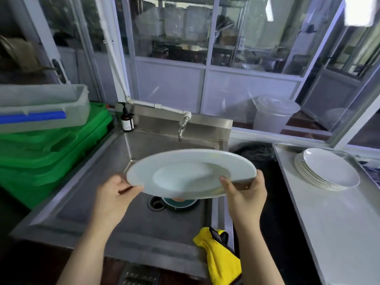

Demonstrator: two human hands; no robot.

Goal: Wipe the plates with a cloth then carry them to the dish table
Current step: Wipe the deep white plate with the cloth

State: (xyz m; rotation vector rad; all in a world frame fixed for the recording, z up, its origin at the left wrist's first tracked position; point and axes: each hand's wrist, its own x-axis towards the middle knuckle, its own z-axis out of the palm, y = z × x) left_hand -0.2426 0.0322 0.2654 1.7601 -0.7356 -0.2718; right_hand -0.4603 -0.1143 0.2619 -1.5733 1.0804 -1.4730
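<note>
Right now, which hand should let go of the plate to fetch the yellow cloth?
Right. The yellow cloth hangs over the sink's front right corner, just below the right hand. The left hand can probably keep its grip on the plate.

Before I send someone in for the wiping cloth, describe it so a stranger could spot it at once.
Find the steel sink in the middle of the view. On its front right corner, below the right hand, hangs the yellow cloth, draped over the rim. It is the only soft, bright yellow thing there; the things around it are grey metal, white plates or green crates.
</note>
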